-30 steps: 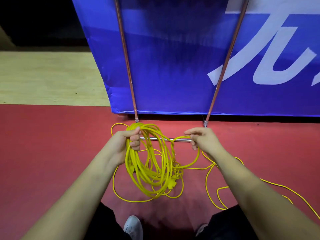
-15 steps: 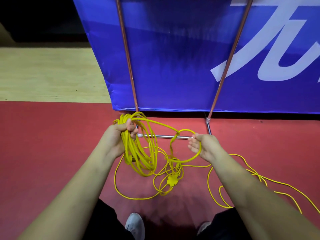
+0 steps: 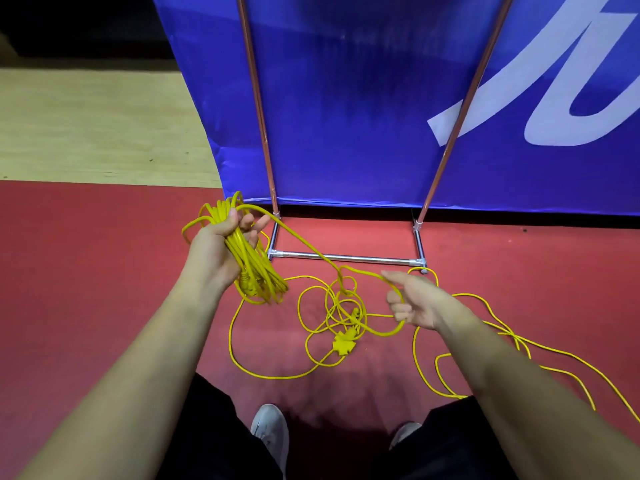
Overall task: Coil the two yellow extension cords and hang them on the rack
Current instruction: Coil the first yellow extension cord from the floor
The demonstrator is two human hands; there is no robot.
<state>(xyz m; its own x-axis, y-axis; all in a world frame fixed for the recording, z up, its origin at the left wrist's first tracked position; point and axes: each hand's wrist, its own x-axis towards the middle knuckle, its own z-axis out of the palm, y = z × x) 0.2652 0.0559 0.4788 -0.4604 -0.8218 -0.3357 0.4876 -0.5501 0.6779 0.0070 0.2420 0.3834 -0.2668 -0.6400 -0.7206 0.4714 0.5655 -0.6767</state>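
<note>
Left hand [image 3: 216, 254] gripped the yellow coil [image 3: 258, 275] at its top, fist closed round a thick bundle of loops. The bundle hung from the fist, narrow and tight, above the red floor [image 3: 86, 271], just in front of the rack [image 3: 346, 258] at its left foot. One strand [image 3: 304, 243] left the top of the fist and crossed over the rack's base bar to the right hand [image 3: 420, 304]. Right hand: forefinger pointed out, other fingers curled round that strand, which looped on under the hand. Between and below the hands, loose cord [image 3: 346, 315] lay on the floor in overlapping rings. It was thin and bright yellow, with a flat yellow multi-way socket [image 3: 343, 344] in the tangle. More slack [image 3: 519, 341] trailed off right. Couldn't tell where one cord ended and the other began. Rack had a chrome base bar and two copper-coloured uprights, backed by a blue banner [image 3: 346, 98].
</note>
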